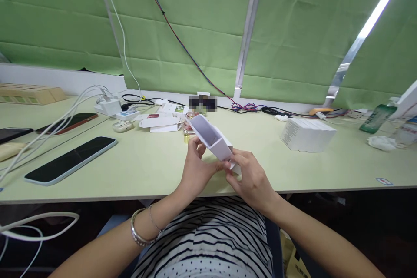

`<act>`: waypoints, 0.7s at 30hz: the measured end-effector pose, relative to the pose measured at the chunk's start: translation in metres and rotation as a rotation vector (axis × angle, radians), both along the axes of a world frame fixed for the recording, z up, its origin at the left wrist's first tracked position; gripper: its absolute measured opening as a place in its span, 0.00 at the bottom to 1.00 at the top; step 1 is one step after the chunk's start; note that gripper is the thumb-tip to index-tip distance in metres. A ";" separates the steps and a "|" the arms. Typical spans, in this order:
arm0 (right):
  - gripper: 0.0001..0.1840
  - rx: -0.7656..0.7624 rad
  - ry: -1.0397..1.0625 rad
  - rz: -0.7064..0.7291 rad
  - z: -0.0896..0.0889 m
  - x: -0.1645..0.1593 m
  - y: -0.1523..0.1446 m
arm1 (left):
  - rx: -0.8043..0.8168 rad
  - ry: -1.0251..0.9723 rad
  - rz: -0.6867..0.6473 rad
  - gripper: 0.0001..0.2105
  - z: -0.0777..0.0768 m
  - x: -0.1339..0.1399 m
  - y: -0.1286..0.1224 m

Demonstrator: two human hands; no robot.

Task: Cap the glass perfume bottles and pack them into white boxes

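A small white cardboard box [221, 149] is held tilted above the table's front part, its open side showing a pale lavender inside. My left hand [199, 166] grips its left side, with the thumb stretched along the lower edge. At the right end, the fingers of my right hand [249, 178] pinch the box near a loose white flap. Just behind the box lies a clear glass item with pink and a gold cap [186, 138], partly hidden by it. Left of that sit opened white cartons [161, 122].
A block of white boxes [308, 135] stands at the right. Phones, one a black-screened phone [71, 160], and white cables occupy the left. A green bottle [378, 118] and a crumpled tissue [381, 143] are far right. Cables [276, 111] run along the back edge.
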State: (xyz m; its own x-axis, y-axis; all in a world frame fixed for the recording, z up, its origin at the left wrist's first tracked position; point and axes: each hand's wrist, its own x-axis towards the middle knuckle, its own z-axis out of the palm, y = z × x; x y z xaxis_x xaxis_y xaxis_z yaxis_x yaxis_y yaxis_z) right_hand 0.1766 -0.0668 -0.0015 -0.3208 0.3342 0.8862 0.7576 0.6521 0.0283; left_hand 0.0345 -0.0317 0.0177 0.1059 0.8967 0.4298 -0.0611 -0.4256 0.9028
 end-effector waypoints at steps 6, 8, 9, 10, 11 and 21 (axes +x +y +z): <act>0.21 0.001 0.010 0.027 0.000 0.001 0.001 | 0.018 0.099 0.035 0.34 -0.004 -0.001 0.005; 0.21 -0.014 0.017 0.021 0.001 0.002 0.001 | 0.042 0.108 0.054 0.34 -0.006 -0.003 0.008; 0.21 -0.022 0.023 0.016 0.002 0.003 0.000 | 0.051 0.118 0.064 0.34 -0.006 -0.004 0.009; 0.22 -0.027 0.033 0.011 0.003 0.004 0.000 | 0.060 0.133 0.074 0.34 -0.006 -0.005 0.010; 0.21 -0.030 0.043 0.008 0.005 0.005 -0.001 | 0.072 0.152 0.082 0.33 -0.005 -0.007 0.011; 0.19 -0.315 0.330 0.166 0.008 0.011 -0.005 | 0.198 0.108 -0.082 0.21 0.008 -0.023 0.018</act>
